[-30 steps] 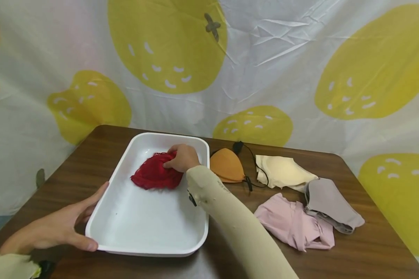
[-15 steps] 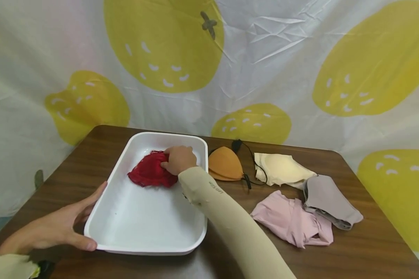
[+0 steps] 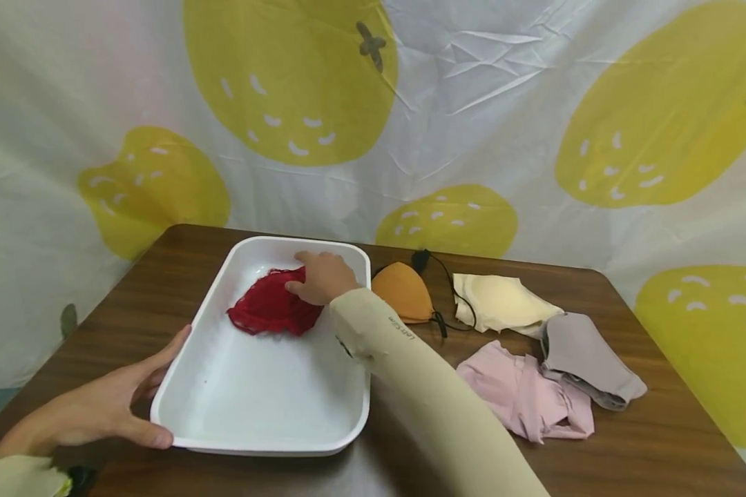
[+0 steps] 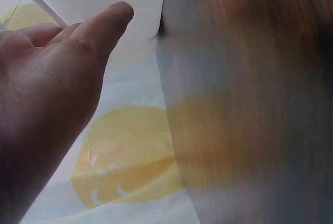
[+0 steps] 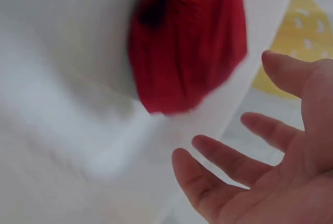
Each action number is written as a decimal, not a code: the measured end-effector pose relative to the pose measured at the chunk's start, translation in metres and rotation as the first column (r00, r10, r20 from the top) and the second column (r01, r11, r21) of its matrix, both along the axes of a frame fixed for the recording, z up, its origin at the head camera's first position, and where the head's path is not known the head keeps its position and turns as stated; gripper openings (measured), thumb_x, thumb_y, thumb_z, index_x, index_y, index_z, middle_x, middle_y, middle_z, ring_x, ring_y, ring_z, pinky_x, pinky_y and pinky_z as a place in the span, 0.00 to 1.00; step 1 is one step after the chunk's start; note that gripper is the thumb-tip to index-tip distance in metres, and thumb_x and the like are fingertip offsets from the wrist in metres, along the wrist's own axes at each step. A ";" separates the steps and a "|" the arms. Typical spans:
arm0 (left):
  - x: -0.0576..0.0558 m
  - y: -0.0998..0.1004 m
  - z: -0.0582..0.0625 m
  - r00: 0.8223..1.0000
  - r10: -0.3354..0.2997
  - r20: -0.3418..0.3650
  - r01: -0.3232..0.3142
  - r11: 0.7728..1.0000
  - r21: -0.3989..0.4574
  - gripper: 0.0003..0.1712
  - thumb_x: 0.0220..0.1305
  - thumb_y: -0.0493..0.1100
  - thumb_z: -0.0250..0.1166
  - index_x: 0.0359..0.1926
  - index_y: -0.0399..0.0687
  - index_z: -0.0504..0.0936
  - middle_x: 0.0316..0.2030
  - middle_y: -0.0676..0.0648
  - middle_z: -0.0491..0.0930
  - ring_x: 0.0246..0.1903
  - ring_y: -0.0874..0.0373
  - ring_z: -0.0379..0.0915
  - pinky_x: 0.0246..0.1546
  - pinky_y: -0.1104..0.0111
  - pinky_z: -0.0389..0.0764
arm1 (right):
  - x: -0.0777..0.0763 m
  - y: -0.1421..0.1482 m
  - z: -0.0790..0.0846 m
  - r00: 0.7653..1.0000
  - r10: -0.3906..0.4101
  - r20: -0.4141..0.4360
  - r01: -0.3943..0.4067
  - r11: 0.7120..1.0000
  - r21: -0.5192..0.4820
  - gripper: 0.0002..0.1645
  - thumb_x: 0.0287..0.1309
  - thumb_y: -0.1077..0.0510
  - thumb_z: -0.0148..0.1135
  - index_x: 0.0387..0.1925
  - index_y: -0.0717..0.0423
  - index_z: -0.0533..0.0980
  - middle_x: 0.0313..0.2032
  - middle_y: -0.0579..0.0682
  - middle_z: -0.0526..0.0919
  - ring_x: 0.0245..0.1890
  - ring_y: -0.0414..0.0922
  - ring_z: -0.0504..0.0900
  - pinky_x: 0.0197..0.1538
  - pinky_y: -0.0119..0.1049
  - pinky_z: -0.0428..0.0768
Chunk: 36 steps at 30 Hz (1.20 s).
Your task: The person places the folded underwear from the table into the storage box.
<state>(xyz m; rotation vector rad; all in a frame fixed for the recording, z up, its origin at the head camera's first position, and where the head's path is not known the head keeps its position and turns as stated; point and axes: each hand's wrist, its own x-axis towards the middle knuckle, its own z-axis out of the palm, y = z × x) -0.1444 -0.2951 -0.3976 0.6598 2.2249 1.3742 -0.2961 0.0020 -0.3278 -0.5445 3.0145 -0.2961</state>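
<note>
A folded red lace-trimmed bra [image 3: 273,304] lies at the far end of a white plastic tub [image 3: 261,438]. Over the bra's right end is my right hand [image 3: 328,277], its fingers spread and relaxed. In the right wrist view the fingers [image 5: 197,177] are apart from the red cloth [image 5: 187,52], holding nothing. My left hand [image 3: 99,404] steadies the tub at its near left corner. Its thumb lies at the front rim and its fingers reach along the left side. The left wrist view shows the straight thumb [image 4: 106,29] against the tub wall.
Right of the tub lie an orange bra [image 3: 404,291] with black straps, a cream bra [image 3: 497,302], a pink garment [image 3: 528,393] and a grey garment [image 3: 590,359] overlapping it. All are on a brown wooden table [image 3: 677,428]. A lemon-print curtain [image 3: 323,193] hangs behind.
My right hand has let go of the red bra; its fingers have spread and it has shifted slightly right. The left hand and the tub have stayed put.
</note>
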 end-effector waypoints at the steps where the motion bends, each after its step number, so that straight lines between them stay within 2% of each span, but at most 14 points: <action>1: 0.000 0.000 0.000 1.000 -0.003 0.002 0.003 1.000 0.005 0.71 0.56 0.50 0.75 0.79 0.71 0.25 0.77 0.30 0.44 0.59 0.75 0.68 0.51 0.75 0.79 | 0.000 0.002 0.004 1.000 0.008 -0.001 -0.008 1.000 0.006 0.38 0.65 0.39 0.61 0.73 0.42 0.66 0.64 0.51 0.79 0.64 0.51 0.77 0.63 0.44 0.78; 6: 0.001 -0.001 0.000 0.999 -0.013 -0.039 0.014 1.000 0.025 0.71 0.57 0.47 0.75 0.79 0.68 0.26 0.77 0.28 0.45 0.59 0.75 0.68 0.50 0.75 0.79 | -0.004 0.012 0.027 0.999 0.036 0.010 -0.036 0.999 -0.008 0.40 0.66 0.40 0.60 0.74 0.47 0.63 0.67 0.50 0.77 0.67 0.49 0.75 0.66 0.43 0.76; 11: 0.001 -0.001 0.001 0.998 0.006 -0.063 -0.005 1.000 0.002 0.71 0.56 0.47 0.76 0.79 0.69 0.28 0.77 0.30 0.46 0.60 0.76 0.67 0.51 0.76 0.78 | -0.013 0.032 0.037 0.999 0.053 -0.001 -0.053 0.991 -0.122 0.37 0.67 0.44 0.59 0.73 0.51 0.64 0.65 0.54 0.77 0.65 0.52 0.76 0.66 0.46 0.76; 16: 0.000 0.001 0.002 0.997 0.016 -0.070 -0.018 0.999 -0.034 0.70 0.55 0.52 0.76 0.79 0.72 0.29 0.79 0.34 0.41 0.60 0.77 0.65 0.52 0.77 0.77 | -0.025 0.067 0.028 0.995 0.068 -0.068 -0.085 0.954 -0.289 0.33 0.70 0.51 0.59 0.71 0.56 0.65 0.60 0.59 0.79 0.59 0.53 0.80 0.62 0.46 0.78; 22: 0.001 0.001 0.001 0.999 0.018 -0.035 -0.019 1.000 -0.024 0.70 0.55 0.53 0.76 0.79 0.73 0.29 0.79 0.34 0.37 0.60 0.79 0.63 0.52 0.78 0.76 | -0.034 0.112 0.015 0.997 -0.009 -0.079 -0.022 0.920 -0.391 0.31 0.69 0.54 0.59 0.70 0.58 0.67 0.58 0.62 0.80 0.55 0.56 0.81 0.58 0.51 0.79; 26: 0.002 0.001 0.000 1.000 0.016 0.008 -0.016 1.000 0.027 0.71 0.55 0.48 0.77 0.79 0.73 0.29 0.79 0.34 0.35 0.60 0.78 0.64 0.52 0.76 0.78 | -0.035 0.139 0.007 0.996 -0.072 -0.049 0.045 0.906 -0.420 0.31 0.68 0.53 0.60 0.69 0.57 0.68 0.58 0.64 0.80 0.57 0.58 0.80 0.60 0.53 0.78; 29: 0.003 0.001 -0.001 1.000 0.011 -0.002 -0.011 0.999 0.045 0.71 0.55 0.45 0.77 0.79 0.71 0.29 0.79 0.32 0.35 0.60 0.78 0.65 0.51 0.76 0.78 | -0.035 0.156 0.000 0.993 -0.115 -0.008 0.101 0.898 -0.427 0.32 0.68 0.52 0.60 0.70 0.58 0.67 0.58 0.64 0.80 0.58 0.59 0.79 0.61 0.53 0.77; 33: 0.003 0.001 0.001 1.000 0.012 0.012 -0.013 0.999 0.041 0.71 0.55 0.48 0.77 0.79 0.72 0.29 0.79 0.32 0.34 0.60 0.78 0.64 0.51 0.76 0.78 | -0.036 0.173 -0.009 0.989 -0.142 0.044 0.147 0.898 -0.415 0.34 0.68 0.51 0.61 0.69 0.61 0.66 0.58 0.66 0.80 0.58 0.61 0.79 0.61 0.54 0.77; 36: 0.003 0.002 0.004 0.999 0.012 0.050 -0.013 0.999 0.037 0.71 0.55 0.51 0.76 0.78 0.75 0.27 0.79 0.34 0.31 0.60 0.78 0.64 0.52 0.75 0.78 | -0.037 0.178 -0.015 0.984 -0.154 0.090 0.177 0.906 -0.384 0.36 0.67 0.49 0.62 0.69 0.61 0.66 0.60 0.67 0.78 0.59 0.63 0.77 0.61 0.55 0.76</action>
